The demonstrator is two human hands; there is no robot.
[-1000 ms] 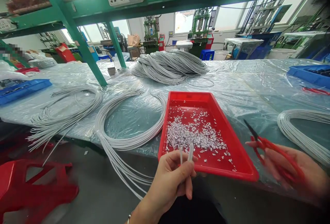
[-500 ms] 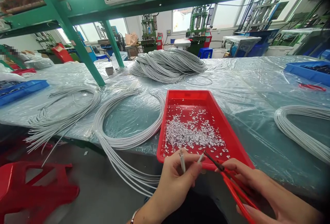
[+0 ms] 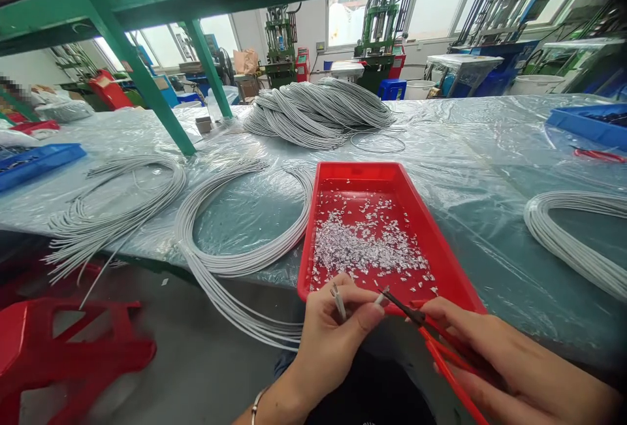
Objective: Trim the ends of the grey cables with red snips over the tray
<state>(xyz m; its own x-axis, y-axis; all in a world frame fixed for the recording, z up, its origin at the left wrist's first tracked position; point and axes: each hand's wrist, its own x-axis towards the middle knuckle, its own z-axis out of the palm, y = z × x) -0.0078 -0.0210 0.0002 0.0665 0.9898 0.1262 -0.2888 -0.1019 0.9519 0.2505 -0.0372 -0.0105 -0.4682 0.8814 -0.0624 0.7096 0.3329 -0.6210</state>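
Observation:
Between the thumb and fingers of my left hand [image 3: 333, 333] is a white cable [image 3: 380, 298], its end pointing up and right. More cable ends [image 3: 337, 302] stick out between the fingers of that same hand. My right hand [image 3: 484, 353] grips red-handled scissors [image 3: 416, 318], whose dark, narrow tips meet the end of the cable. Just beyond both hands, a red tray [image 3: 455, 271] holds a scatter of small silvery scraps [image 3: 362, 242]. A coil of grey-white cable [image 3: 245, 265] lies left of the tray, its strands hanging over the table edge toward my left hand.
A large cable heap [image 3: 318, 111] lies farther back. Other coils rest at left [image 3: 122, 209] and right [image 3: 563, 229]. Blue trays [image 3: 44, 164] stand at both sides. A green post [image 3: 142, 85] rises from the plastic-covered table [image 3: 470, 170]. A red stool [image 3: 73, 346] is at lower left.
The scissor tips have shifted slightly left onto the cable end, and the handles look closer together. The view has tilted down a little.

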